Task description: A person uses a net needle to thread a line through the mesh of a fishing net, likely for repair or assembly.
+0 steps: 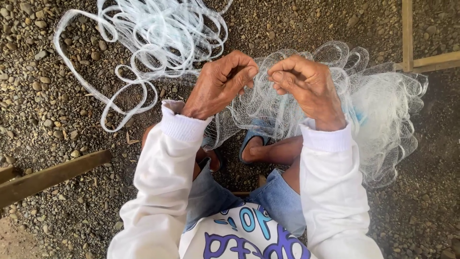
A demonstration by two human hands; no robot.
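Net: fine white fishing net [378, 103], long axis running left-right, one end looped on the gravel at upper left, the bulk bunched at right.
Position vs grip: a strand spans between both fists; mesh drapes below onto the knees.
Left hand [219, 85]: fingers curled tight, pinching mesh.
Right hand [306, 86]: closed likewise on mesh, just beside the left.
Surroundings: gravel ground [48, 96]; wooden plank [52, 175] at lower left.

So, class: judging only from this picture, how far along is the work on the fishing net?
Looks done: a stretch of net lies in loose loops on the gravel, though the picture cannot prove it is finished. In hand: the left hand and right hand pinch the mesh between them. Left: a thick bunched heap of net by the right arm looks unhandled.
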